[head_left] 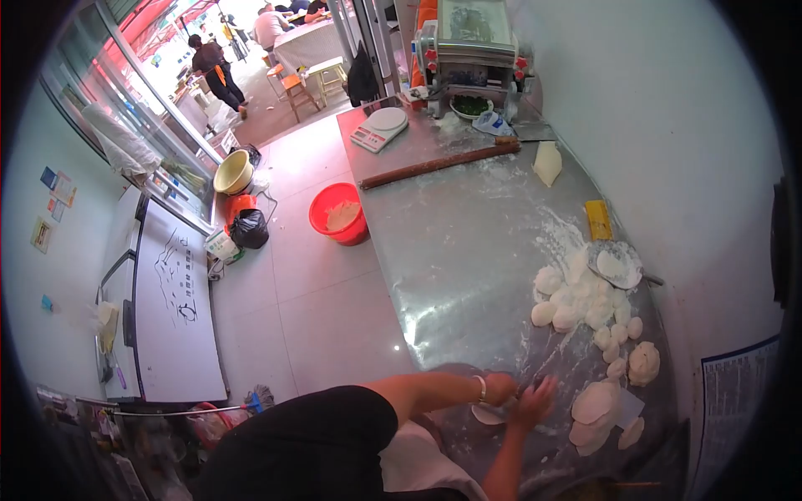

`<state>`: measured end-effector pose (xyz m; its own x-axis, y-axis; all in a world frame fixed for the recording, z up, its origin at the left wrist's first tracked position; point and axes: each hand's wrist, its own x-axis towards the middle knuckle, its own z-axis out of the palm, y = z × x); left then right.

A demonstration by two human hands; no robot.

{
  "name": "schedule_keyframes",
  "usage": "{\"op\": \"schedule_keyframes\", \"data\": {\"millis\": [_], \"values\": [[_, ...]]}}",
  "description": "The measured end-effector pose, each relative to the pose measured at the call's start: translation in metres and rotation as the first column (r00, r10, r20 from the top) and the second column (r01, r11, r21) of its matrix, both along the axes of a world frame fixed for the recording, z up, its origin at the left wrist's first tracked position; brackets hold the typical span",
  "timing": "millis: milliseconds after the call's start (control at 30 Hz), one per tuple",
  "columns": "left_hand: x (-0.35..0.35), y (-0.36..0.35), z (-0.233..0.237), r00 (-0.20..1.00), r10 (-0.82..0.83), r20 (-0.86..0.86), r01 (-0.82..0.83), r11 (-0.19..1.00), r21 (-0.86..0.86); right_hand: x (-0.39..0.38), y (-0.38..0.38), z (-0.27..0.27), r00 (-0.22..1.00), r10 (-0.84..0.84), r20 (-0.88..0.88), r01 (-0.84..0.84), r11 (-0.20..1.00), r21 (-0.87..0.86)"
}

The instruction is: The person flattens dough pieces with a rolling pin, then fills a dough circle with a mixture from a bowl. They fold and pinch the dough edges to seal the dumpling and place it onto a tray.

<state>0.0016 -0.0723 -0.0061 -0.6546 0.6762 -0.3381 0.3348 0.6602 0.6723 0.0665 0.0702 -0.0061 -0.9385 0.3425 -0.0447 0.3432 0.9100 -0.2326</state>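
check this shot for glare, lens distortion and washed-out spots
Head view: corners black and rounded off, the wall-side edge of the metal tabletop visibly bowed; head view: a whitish glare patch near that tabletop's floor-side edge; head view: floor tiles near-white toward the far end, print on the wall chart too small to read.

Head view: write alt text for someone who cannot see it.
A person's bare left hand and right hand are close together over a grey metal table, by a flat pale dough disc. Farther right lie white dough lumps and overlapping pale dough sheets.
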Motion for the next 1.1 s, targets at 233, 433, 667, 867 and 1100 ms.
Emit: {"op": "schedule_keyframes", "data": {"millis": [233,433,667,867,1100], "values": [[0.016,-0.056,0.002,0.937,-0.182,0.297,0.196,0.981,-0.018,0.103,-0.024,0.022,0.981,0.182,0.065,-0.18,0.983,-0.041],[-0.018,0.0,-0.029,0.962,-0.258,-0.093,0.244,0.959,-0.144,-0.031,0.004,-0.019,0.966,-0.003,-0.258,0.038,0.991,0.131],[0.006,-0.086,-0.05,0.729,0.167,0.663,-0.383,0.904,0.193,0.144,-0.025,0.018,0.991,0.099,-0.086,-0.102,0.994,-0.037],[0.006,-0.038,0.015,0.992,-0.12,-0.043,0.114,0.987,-0.114,-0.004,-0.012,-0.003,0.941,-0.053,-0.335,0.087,0.993,0.086],[0.016,-0.06,0.026,0.959,-0.046,-0.278,0.112,0.967,0.227,0.173,-0.016,0.004,0.915,0.303,-0.268,-0.332,0.941,-0.068]]}}
